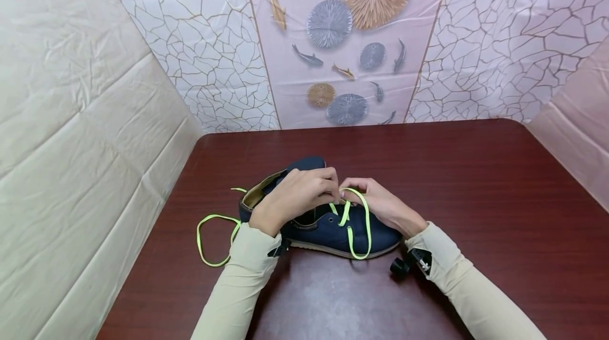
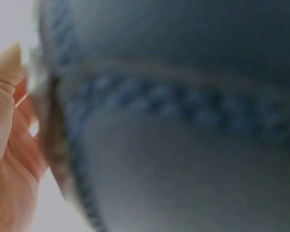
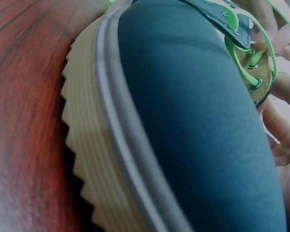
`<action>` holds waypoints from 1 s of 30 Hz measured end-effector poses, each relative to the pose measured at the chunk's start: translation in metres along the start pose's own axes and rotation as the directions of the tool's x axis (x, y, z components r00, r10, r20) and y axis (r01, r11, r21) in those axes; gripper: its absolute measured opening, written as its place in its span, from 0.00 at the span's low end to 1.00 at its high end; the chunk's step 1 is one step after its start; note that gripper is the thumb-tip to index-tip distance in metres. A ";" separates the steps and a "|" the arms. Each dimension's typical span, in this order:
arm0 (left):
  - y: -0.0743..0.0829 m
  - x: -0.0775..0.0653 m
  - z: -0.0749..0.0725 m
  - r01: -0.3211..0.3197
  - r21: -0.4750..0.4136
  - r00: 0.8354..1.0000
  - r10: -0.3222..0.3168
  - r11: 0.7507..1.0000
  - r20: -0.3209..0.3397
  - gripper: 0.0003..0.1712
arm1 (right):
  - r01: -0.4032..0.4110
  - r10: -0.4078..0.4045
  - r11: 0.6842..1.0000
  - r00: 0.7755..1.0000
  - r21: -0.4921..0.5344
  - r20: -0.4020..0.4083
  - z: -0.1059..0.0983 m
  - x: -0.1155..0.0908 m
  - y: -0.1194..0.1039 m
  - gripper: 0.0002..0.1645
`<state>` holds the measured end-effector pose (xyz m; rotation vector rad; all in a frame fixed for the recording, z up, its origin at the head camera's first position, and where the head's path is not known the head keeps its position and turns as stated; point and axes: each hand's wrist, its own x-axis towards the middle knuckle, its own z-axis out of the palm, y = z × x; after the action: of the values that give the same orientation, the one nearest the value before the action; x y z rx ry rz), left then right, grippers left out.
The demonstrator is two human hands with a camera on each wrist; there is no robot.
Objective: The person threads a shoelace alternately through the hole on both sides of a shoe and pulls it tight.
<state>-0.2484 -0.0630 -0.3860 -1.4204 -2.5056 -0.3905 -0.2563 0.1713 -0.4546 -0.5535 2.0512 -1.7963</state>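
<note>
A quilted cream cloth wall (image 1: 95,118) lines the left side of a dark red wood-grain tabletop (image 1: 485,171), where a flat neon yellow-green shoelace (image 1: 218,216) lies in a loop beside a shoe's heel. Next comes a person's cream left sleeve (image 1: 233,287), reaching in from the near edge. The left hand (image 1: 302,189) arches over the shoe's opening, fingers bent down toward the lacing; what they grip, if anything, I cannot tell.

At centre, beneath both hands, the navy-blue shoe (image 1: 328,234) rests sole-down on the tabletop, heel to the left, toe to the right. Its tan sole (image 3: 101,145) has a saw-toothed edge. Behind it hangs a pale panel printed with fish and round discs (image 1: 349,60).

Just right of the left hand, the right hand (image 1: 380,200) comes over the toe from the far side, thumb and finger pinching the shoelace beside a raised eyelet flap lined in tan (image 3: 264,70). From there the lace arcs over the shoe's near side. A small black device (image 1: 399,267) hangs at the right wrist, below the cream right sleeve (image 1: 480,287).
</note>
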 end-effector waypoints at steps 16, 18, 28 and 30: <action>0.001 -0.005 -0.023 -0.029 -0.095 0.950 -0.002 0.995 -0.313 0.01 | 0.041 -0.035 0.994 0.998 0.097 -0.061 0.002 0.001 0.002 0.05; 0.001 -0.005 -0.024 -0.042 -0.117 0.933 -0.003 0.992 -0.359 0.01 | 0.046 -0.039 0.993 0.997 0.107 -0.062 0.002 0.001 0.002 0.06; 0.007 -0.005 -0.036 -0.047 -0.293 0.843 -0.120 0.955 -0.524 0.03 | 0.043 -0.029 0.978 0.997 0.205 -0.072 0.002 0.002 0.002 0.13; 0.008 -0.004 -0.038 -0.051 -0.312 0.820 -0.139 0.949 -0.555 0.04 | 0.044 -0.030 0.978 0.997 0.204 -0.071 0.002 0.002 0.002 0.14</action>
<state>-0.2367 -0.0753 -0.3512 -1.1093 -2.0326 -1.0934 -0.2574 0.1688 -0.4568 -0.4806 1.8781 -2.0444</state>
